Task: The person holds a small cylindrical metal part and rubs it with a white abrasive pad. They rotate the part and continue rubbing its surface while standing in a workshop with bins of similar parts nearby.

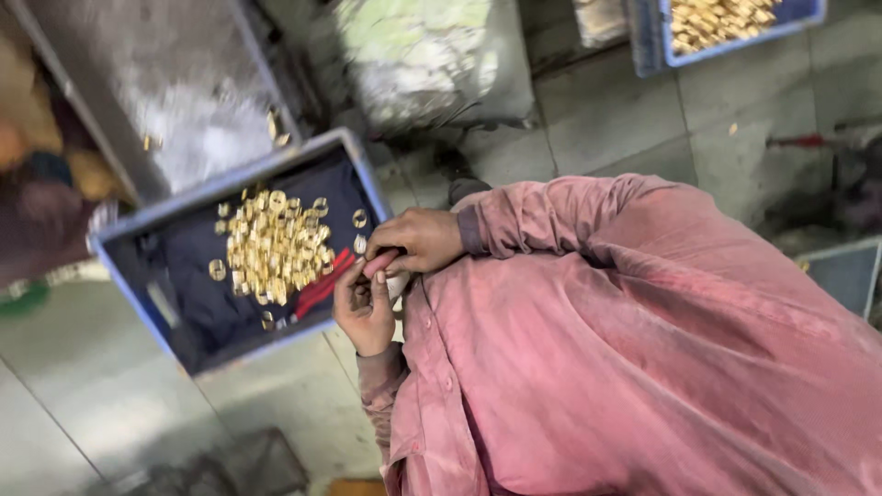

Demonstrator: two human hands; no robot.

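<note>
1. Blue plastic crate [358,170] sitting on the floor at centre-left, rectangular, tilted in view, dark inside, holding a pile of small brass rings [274,246] and something red lying beside the pile.
2. Second blue crate [735,41] showing at the top right edge, partly cut off, also holding brass pieces.
3. Third blue-rimmed container [845,271] peeking in at the right edge, mostly hidden, contents not visible.
4. Pale, blurred sack or bag [427,60] lying at top centre, whitish-green; too blurred to tell more.
5. No labels, signs or screens showing anywhere.
</note>
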